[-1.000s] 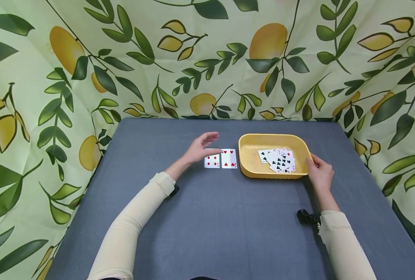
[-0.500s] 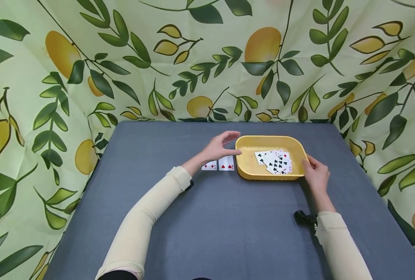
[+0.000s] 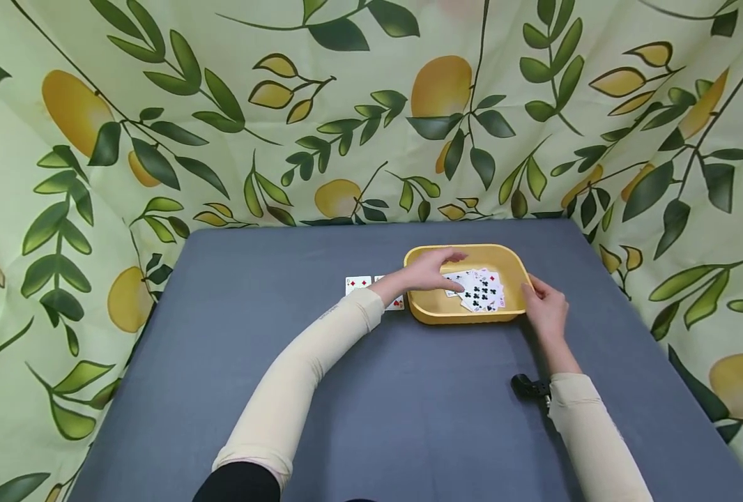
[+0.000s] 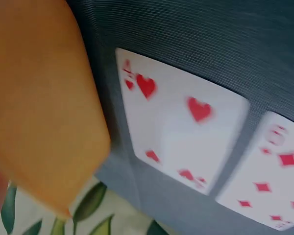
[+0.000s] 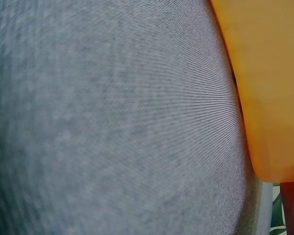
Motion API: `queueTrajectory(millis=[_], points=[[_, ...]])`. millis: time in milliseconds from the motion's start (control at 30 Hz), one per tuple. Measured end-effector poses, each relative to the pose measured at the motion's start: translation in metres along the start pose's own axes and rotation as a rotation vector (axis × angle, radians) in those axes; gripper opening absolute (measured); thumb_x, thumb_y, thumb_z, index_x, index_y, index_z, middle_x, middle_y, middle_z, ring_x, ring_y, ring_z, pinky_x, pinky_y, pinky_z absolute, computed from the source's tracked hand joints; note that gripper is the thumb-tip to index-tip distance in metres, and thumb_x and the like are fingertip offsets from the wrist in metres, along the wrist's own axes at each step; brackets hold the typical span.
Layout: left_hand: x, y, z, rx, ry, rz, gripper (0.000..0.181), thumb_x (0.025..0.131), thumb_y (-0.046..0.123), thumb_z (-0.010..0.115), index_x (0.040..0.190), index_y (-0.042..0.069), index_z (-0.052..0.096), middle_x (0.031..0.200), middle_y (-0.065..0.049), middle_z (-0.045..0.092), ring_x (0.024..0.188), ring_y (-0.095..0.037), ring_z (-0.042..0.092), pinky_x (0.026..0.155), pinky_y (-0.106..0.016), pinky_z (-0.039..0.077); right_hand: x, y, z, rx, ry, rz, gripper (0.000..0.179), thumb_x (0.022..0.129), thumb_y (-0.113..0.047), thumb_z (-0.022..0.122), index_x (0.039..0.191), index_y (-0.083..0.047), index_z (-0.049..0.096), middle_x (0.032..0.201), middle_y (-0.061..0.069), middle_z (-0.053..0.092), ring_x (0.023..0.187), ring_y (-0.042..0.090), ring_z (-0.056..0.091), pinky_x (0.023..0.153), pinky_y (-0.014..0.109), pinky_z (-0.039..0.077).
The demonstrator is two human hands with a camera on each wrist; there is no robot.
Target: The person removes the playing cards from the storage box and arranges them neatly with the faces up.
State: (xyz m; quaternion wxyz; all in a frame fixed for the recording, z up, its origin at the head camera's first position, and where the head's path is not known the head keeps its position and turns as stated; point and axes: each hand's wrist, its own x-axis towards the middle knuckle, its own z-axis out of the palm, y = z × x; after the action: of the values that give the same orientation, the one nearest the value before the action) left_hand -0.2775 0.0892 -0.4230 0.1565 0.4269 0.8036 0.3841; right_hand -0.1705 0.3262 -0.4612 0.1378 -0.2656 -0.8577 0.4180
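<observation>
A yellow plastic tray (image 3: 459, 318) stands on the table, with an overlapping pile of playing cards (image 3: 486, 293) in it, faces up. My right hand (image 3: 548, 310) grips the tray's right end, thumb over the rim. Over the left part of the tray reaches my left hand (image 3: 426, 272), thumb and fingers spread apart, thumb tip beside the pile. It holds nothing. Left of the tray, a hearts card (image 4: 181, 117) and a diamonds card (image 4: 269, 171) lie face up side by side on the cloth. The left forearm partly covers them in the head view.
A grey-blue cloth (image 3: 371, 390) covers the table. Patterned fabric (image 3: 346, 104) with leaves and lemons hangs around its back and sides. A black wrist camera (image 3: 528, 387) sits on the right wrist.
My left hand has moved right, from above the two loose cards to over the tray. The right hand keeps its grip on the rim. The head view has shifted slightly.
</observation>
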Motion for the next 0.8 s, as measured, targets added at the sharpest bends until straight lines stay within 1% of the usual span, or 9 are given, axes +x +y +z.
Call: queueTrajectory(millis=[100,200,300,433,533,667,767,800], points=[[0.017,0.001,0.012,0.080,-0.054,0.001,0.072,0.082,0.021,0.080,0.142,0.002,0.044,0.144,-0.010,0.049,0.132,-0.018,0.045,0.107,-0.015,0.029,0.002,0.000,0.001,0.017,0.001,-0.005,0.043,0.098,-0.031,0.052,0.135,-0.010,0.059,0.123,0.015,0.065,0.103,0.023,0.063,0.061,0.005,0.040],[0.032,-0.001,0.023,0.163,-0.126,0.002,0.074,0.082,0.021,0.080,0.143,0.002,0.043,0.145,-0.010,0.048,0.133,-0.019,0.044,0.108,-0.016,0.028,0.003,0.002,0.004,0.029,0.008,-0.011,0.042,0.098,-0.030,0.053,0.134,-0.010,0.060,0.121,0.014,0.066,0.100,0.019,0.064,0.061,0.004,0.041],[0.044,-0.002,0.030,0.249,-0.209,-0.006,0.080,0.080,0.021,0.081,0.145,0.001,0.040,0.148,-0.011,0.045,0.136,-0.021,0.039,0.111,-0.018,0.024,0.005,0.005,0.006,0.042,0.019,-0.030,0.041,0.097,-0.029,0.055,0.132,-0.009,0.062,0.117,0.014,0.067,0.092,0.009,0.065,0.062,0.003,0.042],[0.056,0.001,0.034,0.317,-0.314,-0.039,0.088,0.077,0.015,0.083,0.149,0.003,0.035,0.152,-0.010,0.038,0.141,-0.022,0.032,0.114,-0.019,0.019,0.006,0.009,0.005,0.053,0.032,-0.039,0.040,0.097,-0.028,0.057,0.131,-0.008,0.063,0.115,0.014,0.069,0.078,-0.008,0.057,0.062,0.004,0.042],[0.063,0.005,0.037,0.345,-0.377,-0.044,0.090,0.077,0.012,0.082,0.151,0.004,0.031,0.153,-0.009,0.036,0.138,-0.019,0.034,0.112,-0.019,0.023,0.006,0.010,0.002,0.058,0.033,-0.026,0.040,0.097,-0.029,0.058,0.131,-0.009,0.063,0.115,0.014,0.069,0.074,-0.013,0.053,0.063,0.004,0.042],[0.065,0.006,0.038,0.347,-0.419,-0.066,0.090,0.079,0.013,0.082,0.152,0.006,0.030,0.153,-0.008,0.036,0.135,-0.017,0.037,0.109,-0.018,0.026,0.004,0.009,0.002,0.058,0.034,-0.023,0.040,0.097,-0.029,0.058,0.131,-0.009,0.063,0.116,0.014,0.068,0.087,0.002,0.064,0.063,0.004,0.042],[0.066,0.004,0.038,0.340,-0.434,-0.085,0.090,0.081,0.016,0.081,0.153,0.009,0.028,0.155,-0.006,0.034,0.137,-0.015,0.034,0.110,-0.017,0.024,0.004,0.010,0.003,0.056,0.044,-0.025,0.040,0.097,-0.028,0.058,0.130,-0.008,0.063,0.115,0.014,0.068,0.096,0.015,0.065,0.063,0.004,0.042],[0.067,0.004,0.039,0.343,-0.439,-0.078,0.089,0.081,0.016,0.080,0.153,0.010,0.028,0.156,-0.006,0.033,0.138,-0.015,0.033,0.110,-0.017,0.023,0.004,0.010,0.002,0.060,0.043,-0.022,0.040,0.097,-0.027,0.058,0.131,-0.008,0.063,0.116,0.015,0.068,0.096,0.016,0.066,0.063,0.003,0.043]])
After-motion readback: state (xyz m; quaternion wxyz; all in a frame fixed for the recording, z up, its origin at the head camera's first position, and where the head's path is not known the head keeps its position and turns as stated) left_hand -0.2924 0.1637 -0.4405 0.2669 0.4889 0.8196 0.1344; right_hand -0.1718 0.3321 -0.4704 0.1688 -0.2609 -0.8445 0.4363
